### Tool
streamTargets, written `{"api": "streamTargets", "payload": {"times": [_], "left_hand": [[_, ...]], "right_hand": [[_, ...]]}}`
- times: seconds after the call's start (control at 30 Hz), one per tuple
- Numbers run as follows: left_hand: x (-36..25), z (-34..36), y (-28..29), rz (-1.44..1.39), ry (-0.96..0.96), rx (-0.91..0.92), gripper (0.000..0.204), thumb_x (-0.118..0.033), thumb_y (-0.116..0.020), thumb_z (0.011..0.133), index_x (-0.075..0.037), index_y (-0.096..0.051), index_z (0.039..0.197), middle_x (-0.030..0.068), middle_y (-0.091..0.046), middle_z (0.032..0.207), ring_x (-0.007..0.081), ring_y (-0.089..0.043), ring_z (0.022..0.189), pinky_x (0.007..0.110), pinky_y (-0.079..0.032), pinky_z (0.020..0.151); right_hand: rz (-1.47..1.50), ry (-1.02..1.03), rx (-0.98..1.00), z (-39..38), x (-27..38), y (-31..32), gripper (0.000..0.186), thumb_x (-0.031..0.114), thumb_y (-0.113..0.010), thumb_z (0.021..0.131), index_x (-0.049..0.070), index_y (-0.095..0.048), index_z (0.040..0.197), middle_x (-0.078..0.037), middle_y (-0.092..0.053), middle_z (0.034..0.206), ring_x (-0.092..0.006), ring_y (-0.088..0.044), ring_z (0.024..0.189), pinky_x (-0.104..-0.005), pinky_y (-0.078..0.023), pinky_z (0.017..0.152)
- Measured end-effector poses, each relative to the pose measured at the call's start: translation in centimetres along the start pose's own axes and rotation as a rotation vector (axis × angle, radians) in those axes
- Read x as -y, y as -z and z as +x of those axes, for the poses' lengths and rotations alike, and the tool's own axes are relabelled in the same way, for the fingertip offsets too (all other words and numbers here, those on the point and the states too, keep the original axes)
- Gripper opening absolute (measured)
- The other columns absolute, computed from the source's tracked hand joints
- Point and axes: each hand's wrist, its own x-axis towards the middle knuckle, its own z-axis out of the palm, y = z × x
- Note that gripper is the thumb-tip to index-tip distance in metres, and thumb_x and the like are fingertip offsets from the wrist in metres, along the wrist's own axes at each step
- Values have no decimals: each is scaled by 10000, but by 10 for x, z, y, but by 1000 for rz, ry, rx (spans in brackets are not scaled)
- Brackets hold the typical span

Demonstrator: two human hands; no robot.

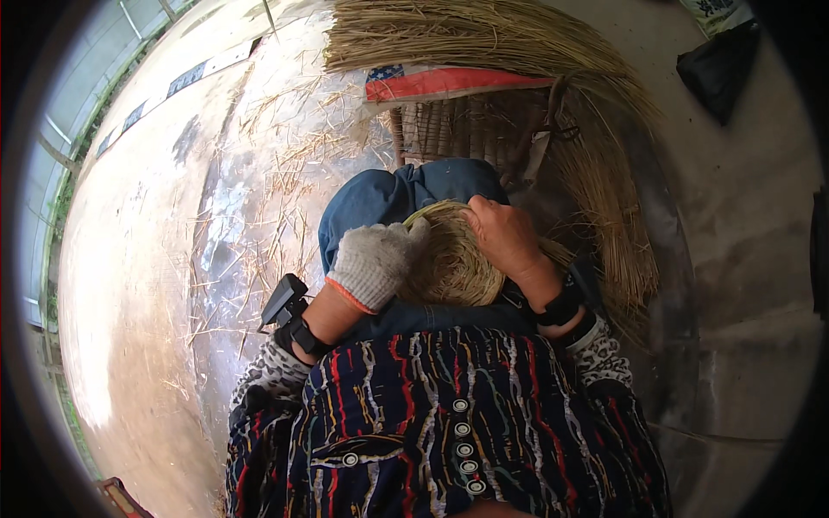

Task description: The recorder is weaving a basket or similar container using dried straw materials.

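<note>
Straw work: While a round, greenish-yellow woven straw basket (pixel 458 269) rests against dark-blue trousers (pixel 364 200) at the centre of the frame, its hollow faces up.
Left hand (pixel 377 259): wearing a grey-white knitted glove (pixel 367 278) with an orange edge, curled on the basket's left rim; some fingers are hidden.
Right hand (pixel 507 237): bare, bent fingers narrowed to a grip on the upper-right rim.
Long straw: one thick yellow-brown bundle (pixel 466 36) across the upper centre, another loose, brownish sheaf (pixel 623 229) right of centre.
Floor: pale grey-brown concrete (pixel 129 259), left of frame, with scattered dry stalks (pixel 294 173) nearer the trousers.
Upper right: a black plastic bag (pixel 721 73).
</note>
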Motion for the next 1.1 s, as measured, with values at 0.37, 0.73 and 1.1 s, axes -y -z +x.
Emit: {"api": "streamTargets", "payload": {"times": [0.37,0.73,1.1], "left_hand": [[0,2,-4,-39,30,46,334,-192,-500,897,-137,-525,1225,112,-674,829,307,-684,760,413,-523,569],[-18,6,8,-22,95,76,262,-188,-521,878,-123,-549,1130,99,-665,895,273,-684,787,392,-528,579],[-29,44,15,-360,-336,-744,572,-469,-584,838,-46,-549,1220,178,-542,1249,371,-524,1151,441,-431,937]], "right_hand": [[-5,-8,7,0,0,0,234,279,-539,939,57,-526,867,-165,-645,766,-381,-638,702,-481,-506,611],[-62,20,-16,1,6,0,227,281,-563,927,73,-532,842,-137,-641,736,-348,-644,674,-450,-514,587],[305,392,-226,4,4,11,188,205,-634,784,125,-669,950,-116,-669,918,-342,-650,784,-427,-515,618]]}}
